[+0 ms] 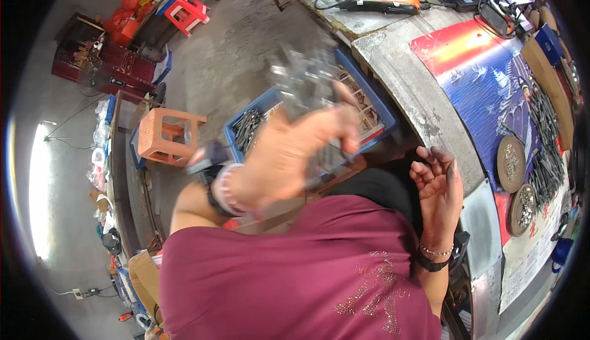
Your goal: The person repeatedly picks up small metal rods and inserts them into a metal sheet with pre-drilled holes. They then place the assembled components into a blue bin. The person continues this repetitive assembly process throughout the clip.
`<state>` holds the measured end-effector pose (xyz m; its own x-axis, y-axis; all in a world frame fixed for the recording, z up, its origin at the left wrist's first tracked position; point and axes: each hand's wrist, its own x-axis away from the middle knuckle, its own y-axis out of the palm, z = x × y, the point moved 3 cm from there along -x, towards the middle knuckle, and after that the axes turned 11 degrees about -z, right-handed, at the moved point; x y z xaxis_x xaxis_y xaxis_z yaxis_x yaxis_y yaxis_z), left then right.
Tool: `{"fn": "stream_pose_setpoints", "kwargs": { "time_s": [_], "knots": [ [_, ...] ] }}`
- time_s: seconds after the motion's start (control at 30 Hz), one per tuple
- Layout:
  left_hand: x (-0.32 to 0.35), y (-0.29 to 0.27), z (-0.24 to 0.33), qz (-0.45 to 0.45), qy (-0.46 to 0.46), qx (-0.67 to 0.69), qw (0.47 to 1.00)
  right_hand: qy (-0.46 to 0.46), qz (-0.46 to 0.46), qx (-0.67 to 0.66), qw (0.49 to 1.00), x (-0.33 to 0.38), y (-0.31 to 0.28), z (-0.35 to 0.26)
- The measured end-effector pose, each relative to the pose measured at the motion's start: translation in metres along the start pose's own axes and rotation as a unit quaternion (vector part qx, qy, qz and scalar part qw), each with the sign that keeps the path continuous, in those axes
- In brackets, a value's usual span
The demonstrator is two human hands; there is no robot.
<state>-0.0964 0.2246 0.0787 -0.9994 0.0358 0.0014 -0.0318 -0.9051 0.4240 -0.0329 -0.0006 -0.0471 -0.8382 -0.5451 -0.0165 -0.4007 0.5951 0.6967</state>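
My left hand (289, 149) is closed around a bunch of shiny grey metal pieces (304, 79), smeared by motion, so their exact kind cannot be made out. It is over a blue plastic crate (384, 115), where dark slender metal pieces (247, 128) lie at the left side. My right hand (439, 183) is beside the worktable's near edge, palm turned inward and fingers loosely bent and apart. Nothing shows in it.
On the worktable (393, 54) to the right lie a heap of dark metal pieces (541, 125), two round dishes of small parts (510, 165), and an orange-black power tool (381, 5) with a cable. An orange stool (161, 134) and a red stool (186, 14) stand leftward.
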Motion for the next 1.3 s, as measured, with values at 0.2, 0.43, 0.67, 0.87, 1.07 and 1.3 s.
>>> {"fn": "stream_pose_setpoints", "kwargs": {
  "time_s": [0.2,0.43,0.67,0.87,1.07,1.3],
  "knots": [
    [0.072,-0.052,0.079,0.204,0.031,-0.256,0.944,0.032,-0.018,0.048,0.998,0.001,0.003,0.008],
    [0.141,-0.138,0.099,0.352,0.013,-0.369,0.860,0.096,-0.082,0.110,0.986,-0.005,0.018,0.033],
    [0.120,-0.207,-0.014,0.249,-0.181,-0.421,0.853,0.220,-0.220,0.216,0.926,-0.057,0.069,0.110],
    [0.103,-0.235,-0.081,0.131,-0.174,-0.392,0.894,0.233,-0.206,0.245,0.918,-0.096,0.097,0.181],
    [0.117,-0.247,-0.102,0.176,-0.174,-0.480,0.841,0.249,-0.192,0.272,0.909,-0.120,0.100,0.226],
    [0.105,-0.249,-0.107,0.179,-0.159,-0.609,0.756,0.238,-0.226,0.229,0.917,-0.124,0.100,0.239]
  ]
}}
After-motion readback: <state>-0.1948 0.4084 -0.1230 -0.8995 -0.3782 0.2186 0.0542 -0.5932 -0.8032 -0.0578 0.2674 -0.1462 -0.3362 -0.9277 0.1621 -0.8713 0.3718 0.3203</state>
